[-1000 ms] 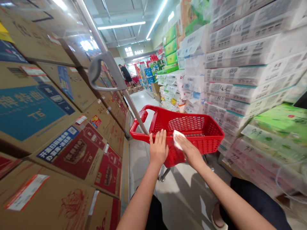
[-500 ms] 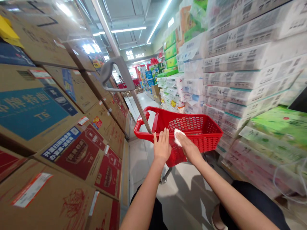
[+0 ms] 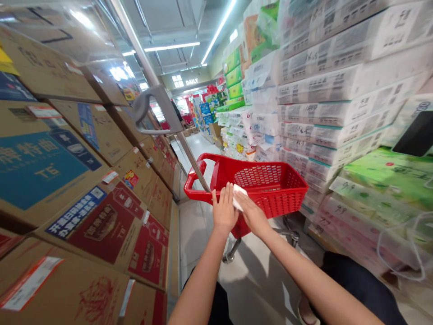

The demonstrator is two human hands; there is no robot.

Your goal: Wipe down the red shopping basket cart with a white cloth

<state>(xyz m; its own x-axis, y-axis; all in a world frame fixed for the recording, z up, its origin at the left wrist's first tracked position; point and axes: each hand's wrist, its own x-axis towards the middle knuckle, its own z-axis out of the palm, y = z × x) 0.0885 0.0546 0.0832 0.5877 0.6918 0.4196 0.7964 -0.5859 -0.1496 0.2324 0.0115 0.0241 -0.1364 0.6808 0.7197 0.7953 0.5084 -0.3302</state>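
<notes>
A red plastic shopping basket on wheels (image 3: 270, 187) stands in a store aisle just ahead of me. My left hand (image 3: 223, 208) rests on its near rim with the fingers together and stretched forward. My right hand (image 3: 249, 213) presses a folded white cloth (image 3: 237, 197) against the same rim, right beside the left hand. The basket's grey pull handle (image 3: 152, 108) rises on a metal pole to the upper left. The basket's inside looks empty as far as I can see.
Stacked cardboard cartons (image 3: 84, 180) wall the left side. Bundled white and green tissue packs (image 3: 338, 104) pile high on the right. The tiled aisle floor (image 3: 199, 144) runs ahead toward distant shelves and a person (image 3: 176, 108). A clear plastic bag (image 3: 402, 243) hangs low right.
The right hand with the cloth has slid left along the rim until it meets the left hand. The view has shifted slightly.
</notes>
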